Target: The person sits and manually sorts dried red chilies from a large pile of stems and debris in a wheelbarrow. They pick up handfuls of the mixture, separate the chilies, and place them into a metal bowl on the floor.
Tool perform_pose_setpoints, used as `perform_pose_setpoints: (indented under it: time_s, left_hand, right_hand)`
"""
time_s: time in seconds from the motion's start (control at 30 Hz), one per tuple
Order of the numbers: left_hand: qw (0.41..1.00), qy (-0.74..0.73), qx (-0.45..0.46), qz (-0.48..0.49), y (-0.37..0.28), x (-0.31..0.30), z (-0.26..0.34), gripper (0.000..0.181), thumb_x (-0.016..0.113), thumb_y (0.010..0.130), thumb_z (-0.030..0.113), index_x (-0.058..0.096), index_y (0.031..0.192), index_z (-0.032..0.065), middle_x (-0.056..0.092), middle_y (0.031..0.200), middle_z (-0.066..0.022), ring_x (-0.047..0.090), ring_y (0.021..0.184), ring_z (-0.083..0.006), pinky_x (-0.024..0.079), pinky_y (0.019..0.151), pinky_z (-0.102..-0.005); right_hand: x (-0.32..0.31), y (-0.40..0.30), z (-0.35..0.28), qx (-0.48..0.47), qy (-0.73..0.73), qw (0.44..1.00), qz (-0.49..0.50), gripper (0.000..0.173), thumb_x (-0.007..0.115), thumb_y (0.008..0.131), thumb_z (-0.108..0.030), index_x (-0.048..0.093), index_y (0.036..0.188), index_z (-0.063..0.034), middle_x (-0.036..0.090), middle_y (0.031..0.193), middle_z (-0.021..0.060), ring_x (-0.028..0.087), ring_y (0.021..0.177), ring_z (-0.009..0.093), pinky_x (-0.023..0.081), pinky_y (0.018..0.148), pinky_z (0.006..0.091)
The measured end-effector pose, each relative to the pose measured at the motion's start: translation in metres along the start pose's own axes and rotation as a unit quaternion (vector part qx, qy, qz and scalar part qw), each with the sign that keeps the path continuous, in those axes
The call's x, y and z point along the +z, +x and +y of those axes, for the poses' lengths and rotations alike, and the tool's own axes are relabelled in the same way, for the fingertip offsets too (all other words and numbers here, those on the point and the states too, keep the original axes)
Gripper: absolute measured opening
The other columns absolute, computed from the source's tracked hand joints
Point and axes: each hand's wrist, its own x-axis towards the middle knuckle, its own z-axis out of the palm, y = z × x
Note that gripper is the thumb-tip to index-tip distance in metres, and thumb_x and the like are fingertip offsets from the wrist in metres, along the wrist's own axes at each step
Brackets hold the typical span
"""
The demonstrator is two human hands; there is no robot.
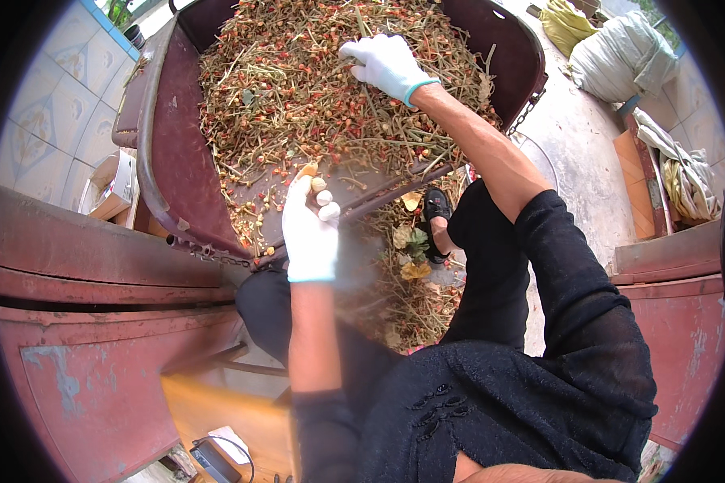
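A large heap of dried plant stems with small red and orange fruits or husks lies in a dark red metal cart bed. My right hand, in a white knit glove with a turquoise cuff, is over the upper right of the heap, its fingers bent down at the stems; whether it grips any cannot be told. My left hand, gloved the same way, is above the near edge of the bed with its fingers curled upward. Its fingertips are discoloured, and whether anything is held in it cannot be told.
Stems and leaves lie on the ground between my feet. Chains hang at the cart's corners. Red metal doors stand at both sides. A wooden stool or box bears a black device. Stuffed sacks stand at the upper right.
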Motion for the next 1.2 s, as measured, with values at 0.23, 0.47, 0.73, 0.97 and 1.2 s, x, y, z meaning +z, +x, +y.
perform_pose_setpoints:
  time_s: [0.23,0.47,0.73,0.97,1.2]
  left_hand:
    - [1.000,0.009,0.011,0.007,0.003,-0.005,0.001,0.022,0.053,0.097,0.008,0.057,0.118,0.0012,0.066,0.094,-0.0091,0.059,0.070,-0.0120,0.042,0.046,-0.0179]
    - [1.000,0.021,0.016,0.009,0.004,-0.003,-0.001,0.024,0.056,0.095,0.007,0.057,0.118,0.0021,0.064,0.093,-0.0077,0.057,0.072,-0.0127,0.043,0.049,-0.0197]
    - [0.999,0.023,0.029,0.006,0.005,-0.011,0.000,0.024,0.054,0.096,0.008,0.058,0.119,0.0019,0.065,0.094,-0.0075,0.057,0.072,-0.0121,0.045,0.051,-0.0205]
    - [0.998,0.045,0.041,-0.002,0.008,-0.011,-0.003,0.024,0.054,0.096,0.007,0.058,0.119,0.0023,0.065,0.095,-0.0082,0.057,0.072,-0.0125,0.045,0.052,-0.0211]
    - [0.998,0.042,0.038,-0.014,0.008,-0.011,0.001,0.024,0.056,0.095,0.009,0.058,0.118,0.0035,0.065,0.094,-0.0073,0.057,0.073,-0.0128,0.045,0.054,-0.0225]
  right_hand:
    - [-0.021,-0.014,0.030,0.053,0.142,0.988,0.028,0.031,0.064,0.086,-0.023,0.064,0.117,-0.0236,0.070,0.091,0.0053,0.067,0.086,0.026,0.053,0.079,0.0396]
    - [-0.026,-0.022,0.043,0.015,0.106,0.988,0.109,0.029,0.064,0.088,-0.026,0.067,0.117,-0.0209,0.067,0.112,0.0079,0.063,0.101,0.027,0.051,0.087,0.0393]
    - [-0.051,-0.026,0.006,0.033,0.289,0.952,0.096,0.020,0.062,0.092,-0.019,0.068,0.109,-0.0118,0.069,0.100,0.0056,0.067,0.092,0.020,0.052,0.082,0.0295]
    - [-0.021,-0.047,-0.037,-0.118,0.169,0.968,-0.146,0.010,0.062,0.085,-0.018,0.066,0.094,-0.0150,0.059,0.093,0.0053,0.063,0.083,0.027,0.050,0.073,0.0387]
    - [-0.007,-0.040,-0.031,-0.064,0.216,0.967,-0.116,0.011,0.060,0.087,-0.017,0.065,0.095,-0.0132,0.061,0.095,0.0066,0.064,0.085,0.026,0.051,0.075,0.0361]
